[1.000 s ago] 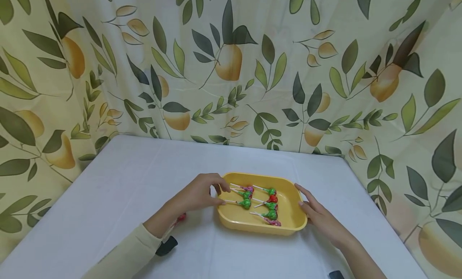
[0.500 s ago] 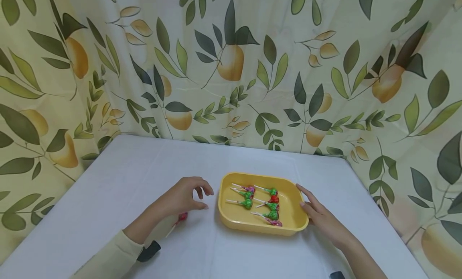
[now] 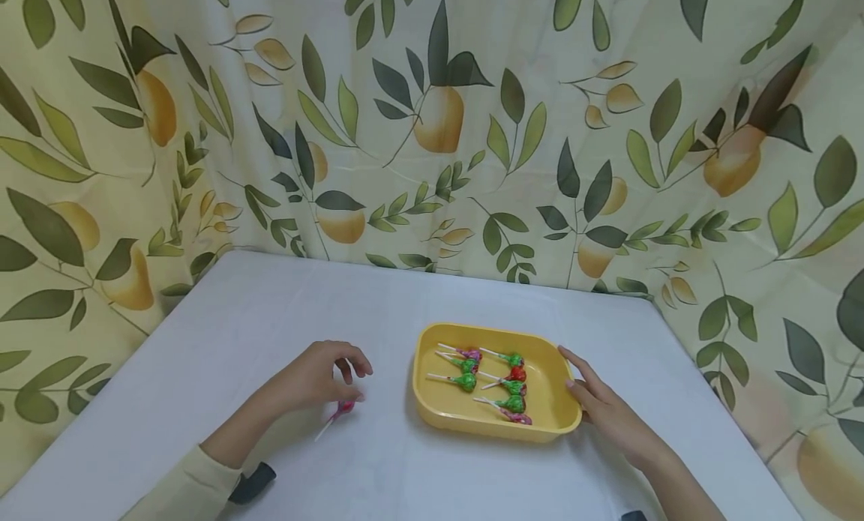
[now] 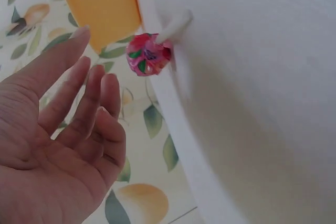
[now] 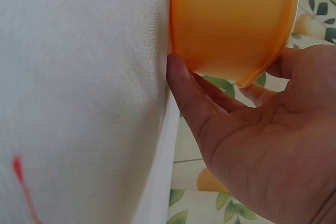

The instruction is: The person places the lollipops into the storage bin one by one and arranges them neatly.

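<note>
My left hand (image 3: 312, 378) is over the table left of the tray, thumb and fingers parted, nothing between them. Just below its thumb tip a pink-red wrapped lollipop (image 3: 346, 406) lies on the cloth, white stick pointing toward the near left. The left wrist view shows that lollipop (image 4: 148, 55) beyond the fingertips, apart from them. My right hand (image 3: 610, 412) holds the yellow tray (image 3: 496, 429) at its right end, fingers along the rim and wall. Inside the tray lie several lollipops (image 3: 466, 382) in two columns, wrapped in green, red and pink.
A white cloth (image 3: 324, 303) covers the table. Behind it hangs a curtain (image 3: 472, 131) printed with leaves and fruit. A dark strap piece (image 3: 253, 483) shows under the left wrist. A red mark (image 5: 18, 169) is on the cloth in the right wrist view.
My left hand has left the tray's left rim, drawing back leftward to the lollipop on the cloth. The right hand stays at the tray's right end.
</note>
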